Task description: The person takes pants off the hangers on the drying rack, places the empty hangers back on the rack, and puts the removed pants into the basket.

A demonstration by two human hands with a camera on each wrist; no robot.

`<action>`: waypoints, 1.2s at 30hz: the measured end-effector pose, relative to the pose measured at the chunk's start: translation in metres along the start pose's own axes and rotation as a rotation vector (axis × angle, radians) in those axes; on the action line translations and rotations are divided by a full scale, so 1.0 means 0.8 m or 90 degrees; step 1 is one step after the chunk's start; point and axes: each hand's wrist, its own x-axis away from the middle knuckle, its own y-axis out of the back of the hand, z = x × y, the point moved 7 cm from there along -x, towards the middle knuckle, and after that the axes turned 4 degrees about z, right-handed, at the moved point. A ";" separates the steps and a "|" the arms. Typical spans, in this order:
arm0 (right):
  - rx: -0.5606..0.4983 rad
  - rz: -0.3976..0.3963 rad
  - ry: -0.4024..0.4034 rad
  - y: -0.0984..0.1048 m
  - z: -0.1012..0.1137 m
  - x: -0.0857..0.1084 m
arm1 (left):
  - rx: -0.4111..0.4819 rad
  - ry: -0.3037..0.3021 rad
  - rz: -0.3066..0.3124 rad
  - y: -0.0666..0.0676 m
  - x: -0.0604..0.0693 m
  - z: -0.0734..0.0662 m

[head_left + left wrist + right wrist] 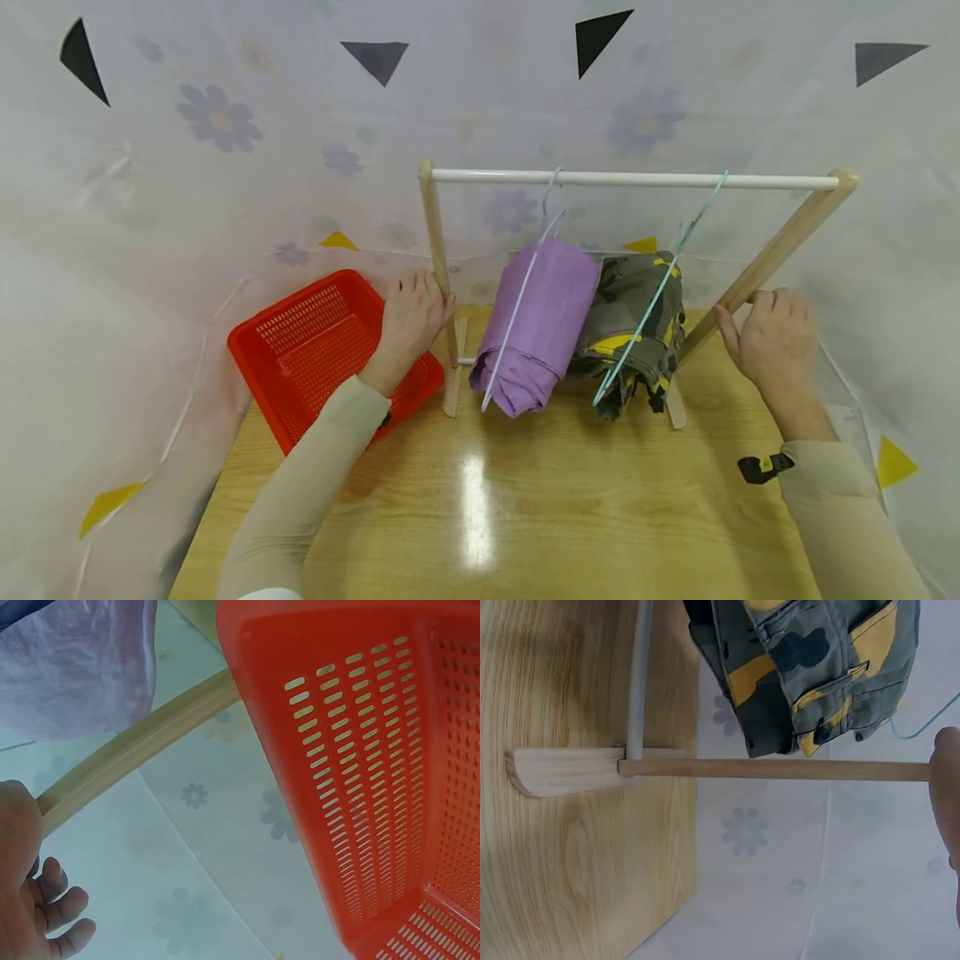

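A small rack with a white top bar (637, 179) and wooden side posts stands on the table. My left hand (412, 321) holds the left post (435, 233) between thumb and fingers; in the left wrist view the hand (30, 877) shows several loosely bent fingers beside the post (142, 746). On the other side, my right hand (780, 342) grips the right post (780, 242), its thumb against the wood. Between the posts hang a purple garment (540, 325) on a pale hanger and a camouflage garment (637, 325) on a light-blue hanger.
A red perforated basket (322, 358) lies left of the rack, partly behind my left forearm. The wooden table (570, 500) extends in front of the rack. Behind and around it hangs a pale flowered sheet (480, 100) with black and yellow triangles.
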 end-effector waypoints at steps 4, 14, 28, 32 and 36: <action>-0.007 -0.030 -0.030 0.017 0.007 0.002 | 0.000 -0.001 -0.002 0.001 0.001 0.000; -0.035 -0.112 -0.035 0.070 0.052 -0.002 | 0.014 0.005 0.028 0.000 0.000 0.000; -0.194 -0.199 -0.065 0.147 0.150 -0.014 | 0.030 0.013 0.054 -0.002 0.001 -0.002; -0.244 -0.198 -0.063 0.158 0.178 -0.023 | 0.035 0.009 0.049 0.000 0.000 -0.002; -0.264 -0.180 -0.051 0.162 0.207 -0.031 | 0.040 0.007 0.048 -0.001 0.000 -0.001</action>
